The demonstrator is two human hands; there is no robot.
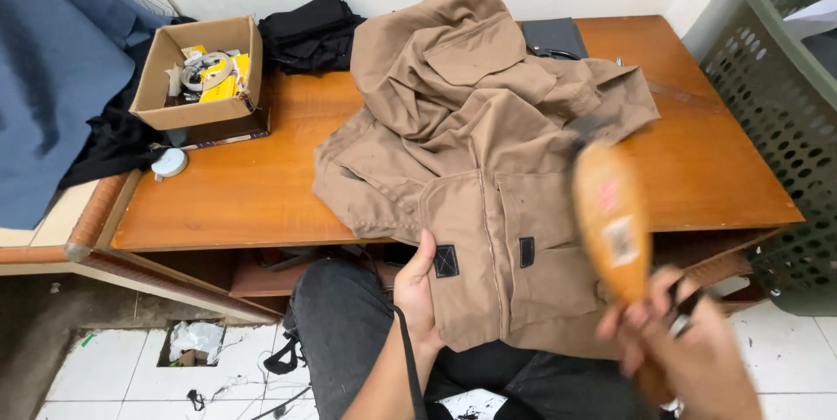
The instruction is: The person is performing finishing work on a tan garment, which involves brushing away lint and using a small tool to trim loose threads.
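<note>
- My left hand [418,293] grips the hanging hem of the tan jacket [475,158], thumb on the outer face and fingers tucked behind the cloth, pinching the fabric just left of a small black patch.
- My right hand [689,346] is blurred; its fingers are wrapped shut around the handle of a wooden brush [612,224], whose broad back faces me and rises up and to the left from the fist.
- The brush head sits over the jacket's lower right part; I cannot tell whether it touches the cloth.
- The jacket lies crumpled on the wooden table [261,184] above both hands, its lower edge draped over the near table edge down toward my lap.
- Far up and to the left of my left hand stands an open cardboard box [205,80] with small yellow and white items inside; black cloth [309,32] lies just beside it.
- To the right of my right hand, beyond the table end, stands a green perforated laundry basket [776,97].
</note>
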